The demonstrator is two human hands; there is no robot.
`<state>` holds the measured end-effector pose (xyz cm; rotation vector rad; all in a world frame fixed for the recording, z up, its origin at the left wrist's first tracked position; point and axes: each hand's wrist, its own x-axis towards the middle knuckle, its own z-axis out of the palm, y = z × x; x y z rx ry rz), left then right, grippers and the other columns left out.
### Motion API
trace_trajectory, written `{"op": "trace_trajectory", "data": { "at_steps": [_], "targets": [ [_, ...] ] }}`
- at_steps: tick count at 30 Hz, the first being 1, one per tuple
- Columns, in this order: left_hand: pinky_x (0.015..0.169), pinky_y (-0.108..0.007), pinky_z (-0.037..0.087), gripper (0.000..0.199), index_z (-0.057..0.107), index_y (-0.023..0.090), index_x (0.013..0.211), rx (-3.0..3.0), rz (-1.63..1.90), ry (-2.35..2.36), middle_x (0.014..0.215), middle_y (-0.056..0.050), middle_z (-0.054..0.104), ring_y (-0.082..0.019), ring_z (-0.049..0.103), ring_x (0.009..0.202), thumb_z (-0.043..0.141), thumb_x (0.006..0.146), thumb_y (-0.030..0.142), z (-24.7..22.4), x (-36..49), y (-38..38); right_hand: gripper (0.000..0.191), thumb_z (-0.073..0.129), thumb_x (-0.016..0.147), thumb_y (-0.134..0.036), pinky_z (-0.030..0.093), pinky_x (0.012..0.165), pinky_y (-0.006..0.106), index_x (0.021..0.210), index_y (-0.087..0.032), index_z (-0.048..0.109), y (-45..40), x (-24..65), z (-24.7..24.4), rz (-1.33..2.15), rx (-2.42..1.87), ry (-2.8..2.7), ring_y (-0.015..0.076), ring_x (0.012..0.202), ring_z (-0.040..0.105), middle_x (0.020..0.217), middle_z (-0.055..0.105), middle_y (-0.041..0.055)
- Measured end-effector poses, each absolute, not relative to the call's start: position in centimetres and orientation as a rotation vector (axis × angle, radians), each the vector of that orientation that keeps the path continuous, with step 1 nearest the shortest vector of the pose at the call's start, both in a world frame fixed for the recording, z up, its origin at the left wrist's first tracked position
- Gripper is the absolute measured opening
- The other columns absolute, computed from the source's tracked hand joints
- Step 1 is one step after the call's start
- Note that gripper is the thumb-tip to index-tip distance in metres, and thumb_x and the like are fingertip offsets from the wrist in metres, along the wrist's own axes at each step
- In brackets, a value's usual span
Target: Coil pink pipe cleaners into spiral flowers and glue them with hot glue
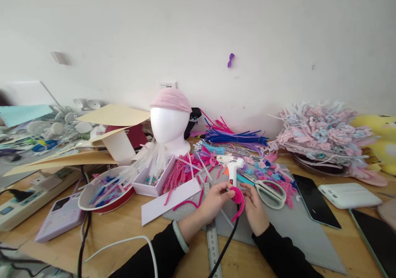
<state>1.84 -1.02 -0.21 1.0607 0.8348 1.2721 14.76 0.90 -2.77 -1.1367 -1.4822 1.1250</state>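
A bright pink pipe cleaner (238,197), curled into a loop with a hanging end, is held between my two hands above the grey mat. My left hand (216,201) pinches its left side with thumb and fingertips. On the other side, my right hand (256,208) has its fingers closed at the loop's edge. Just beyond them lies a white glue gun (232,167), its black cord (227,245) running down between my arms. Scissors (271,194) with pale handles rest right of the gun. A steel ruler (212,245) lies partly under my left hand.
A white mannequin head (170,125) wears a pink wrapped cap. Around it are a lilac box (153,189), a red-and-white bowl (123,198), blue pipe cleaners (235,135) and pink pieces. A decorated headdress (324,137), phones (317,201) and a power bank (349,195) stand right; a power strip (18,210) lies left.
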Motion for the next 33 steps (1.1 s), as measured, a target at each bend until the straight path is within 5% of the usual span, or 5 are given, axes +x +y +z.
{"op": "trace_trajectory", "data": {
  "at_steps": [5,14,22,33],
  "targets": [
    [0.063,-0.025,0.038,0.023,0.055,0.013,0.063,1.151,1.116,0.851,0.061,-0.001,0.055,-0.012,0.049,0.059,0.063,0.062,0.034,-0.3,2.8,-1.8,0.030,0.055,0.064,-0.044,0.046,0.069,0.031,0.074,-0.016,0.063,1.9,15.1,-1.8,1.400,-1.111,-1.238,0.0201,0.074,0.059,0.078,0.065,0.0061],
    [0.066,-0.024,0.037,0.021,0.056,0.013,0.066,1.228,1.162,0.909,0.068,-0.001,0.055,-0.014,0.049,0.068,0.059,0.066,0.034,-1.0,2.5,-1.5,0.026,0.060,0.062,-0.039,0.046,0.056,0.027,0.064,-0.014,0.057,1.8,15.3,-1.7,1.389,-1.072,-0.930,0.0160,0.057,0.058,0.061,0.062,0.0035],
    [0.059,-0.022,0.038,0.021,0.055,0.013,0.064,1.044,1.180,1.088,0.057,0.002,0.055,-0.011,0.049,0.056,0.059,0.066,0.034,-1.1,2.1,-1.0,0.025,0.072,0.048,-0.025,0.043,0.053,0.025,0.064,-0.013,0.056,1.9,16.3,-1.8,1.390,-1.137,-1.138,0.0126,0.053,0.054,0.057,0.059,-0.0014],
    [0.062,-0.022,0.040,0.015,0.053,0.013,0.072,1.000,1.088,1.033,0.064,0.002,0.058,-0.009,0.052,0.060,0.061,0.066,0.024,-2.0,2.0,-0.8,0.019,0.067,0.054,-0.019,0.043,0.051,0.025,0.063,-0.015,0.051,2.7,16.5,-2.5,1.308,-1.088,-0.990,0.0105,0.048,0.052,0.053,0.056,-0.0042]
  ]
}}
